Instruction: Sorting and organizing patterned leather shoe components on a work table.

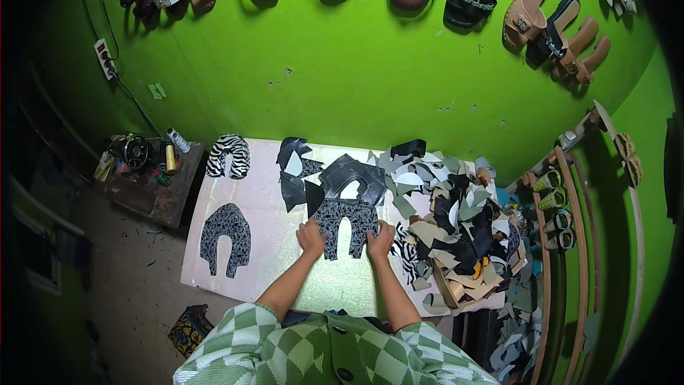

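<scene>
- The patterned U-shaped cutout (345, 209) lies flat on the counter (267, 235), directly between the 2 hands: right of the left hand (311, 239) and left of the right hand (380, 239).
- Its 2 legs run lengthwise toward the person's body, and the slot between them opens that way; the closed band joining them sits beyond both grips.
- Neither hand is clearly nearer: each has its fingers at 1 outer side edge, the left grip beside the left leg, the right grip beside the right leg.
- The 2 hands stand apart, with the cutout's width between them. Whether either grip is pinched on the edge or only pressing it, I cannot tell.
- The cutout is black with a pale, dense line pattern; it looks thin, with a fairly straight far edge.
- Just beyond the grips, black sheet pieces (338, 170) meet or overlap that far edge; which, I cannot tell.
- Well left of the left grip lies 1 similar patterned piece (231, 221); right of the right grip, a scrap heap (463, 232).
</scene>
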Available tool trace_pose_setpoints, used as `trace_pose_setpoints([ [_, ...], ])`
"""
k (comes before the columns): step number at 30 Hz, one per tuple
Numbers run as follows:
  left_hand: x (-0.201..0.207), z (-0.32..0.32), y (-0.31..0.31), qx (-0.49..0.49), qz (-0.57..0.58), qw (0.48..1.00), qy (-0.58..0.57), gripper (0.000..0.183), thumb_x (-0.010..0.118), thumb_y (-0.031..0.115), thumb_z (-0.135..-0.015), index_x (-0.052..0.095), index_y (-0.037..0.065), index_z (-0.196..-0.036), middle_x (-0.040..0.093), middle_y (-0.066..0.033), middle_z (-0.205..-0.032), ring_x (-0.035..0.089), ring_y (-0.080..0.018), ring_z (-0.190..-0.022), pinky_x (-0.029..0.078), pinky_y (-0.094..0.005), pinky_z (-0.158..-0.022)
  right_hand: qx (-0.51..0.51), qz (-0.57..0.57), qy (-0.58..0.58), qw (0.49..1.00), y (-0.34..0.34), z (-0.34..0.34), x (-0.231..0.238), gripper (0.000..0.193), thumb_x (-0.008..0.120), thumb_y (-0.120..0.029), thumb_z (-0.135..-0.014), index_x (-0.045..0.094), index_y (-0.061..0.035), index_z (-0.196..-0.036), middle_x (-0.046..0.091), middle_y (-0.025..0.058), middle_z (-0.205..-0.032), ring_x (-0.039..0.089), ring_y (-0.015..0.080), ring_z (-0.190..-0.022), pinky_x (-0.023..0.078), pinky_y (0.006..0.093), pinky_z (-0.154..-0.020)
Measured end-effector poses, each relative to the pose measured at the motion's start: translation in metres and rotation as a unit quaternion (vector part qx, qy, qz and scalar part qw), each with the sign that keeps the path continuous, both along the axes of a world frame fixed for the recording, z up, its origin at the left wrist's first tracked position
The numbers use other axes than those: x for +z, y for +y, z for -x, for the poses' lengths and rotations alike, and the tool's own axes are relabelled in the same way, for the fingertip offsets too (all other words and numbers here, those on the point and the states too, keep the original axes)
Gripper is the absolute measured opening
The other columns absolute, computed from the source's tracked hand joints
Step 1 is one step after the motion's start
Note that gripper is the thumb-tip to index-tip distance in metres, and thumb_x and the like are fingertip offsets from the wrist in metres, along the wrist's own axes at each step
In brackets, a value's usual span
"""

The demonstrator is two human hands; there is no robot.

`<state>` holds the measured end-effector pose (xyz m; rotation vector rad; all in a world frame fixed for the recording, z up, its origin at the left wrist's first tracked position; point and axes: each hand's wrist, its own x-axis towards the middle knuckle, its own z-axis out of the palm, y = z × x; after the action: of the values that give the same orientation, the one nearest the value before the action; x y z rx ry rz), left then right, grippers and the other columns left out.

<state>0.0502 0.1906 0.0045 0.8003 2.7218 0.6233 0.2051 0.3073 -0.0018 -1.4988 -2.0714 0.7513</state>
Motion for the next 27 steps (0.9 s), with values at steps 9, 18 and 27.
trace_pose_setpoints([
  [9,0.01,0.004,-0.017,-0.029,-0.167,0.981,-0.091,0.021,0.068,0.005,-0.069,0.058,0.007,-0.087,0.06,-0.0071,-0.08,0.06,-0.0239,-0.073,0.047,-0.0334,-0.063,-0.032,-0.01,0.043,0.999,0.009,0.011,-0.003,0.038,0.071,-0.013,-0.069,0.053,-0.0042,-0.101,0.056,0.0119,-0.087,0.053,0.0274,-0.085,0.04,0.0382,-0.078],
  [18,0.012,0.035,-0.091,-0.04,-0.319,0.905,-0.279,0.016,0.063,0.006,-0.079,0.054,0.004,-0.092,0.056,-0.0018,-0.079,0.053,-0.0076,-0.069,0.044,-0.0217,-0.065,0.024,-0.03,0.205,0.978,-0.034,0.028,0.033,0.014,0.062,-0.008,-0.077,0.056,-0.0053,-0.09,0.056,0.0069,-0.08,0.055,0.0195,-0.074,0.041,0.0321,-0.066],
  [27,-0.045,0.092,-0.197,0.017,-0.144,0.949,-0.279,0.026,0.071,0.02,-0.074,0.059,0.003,-0.091,0.064,-0.0082,-0.077,0.06,-0.016,-0.071,0.047,-0.028,-0.066,0.226,0.224,0.119,0.94,-0.087,0.061,0.007,0.029,0.07,-0.01,-0.072,0.056,-0.0017,-0.097,0.06,0.0026,-0.068,0.053,0.0068,-0.06,0.044,0.0222,-0.057],
])
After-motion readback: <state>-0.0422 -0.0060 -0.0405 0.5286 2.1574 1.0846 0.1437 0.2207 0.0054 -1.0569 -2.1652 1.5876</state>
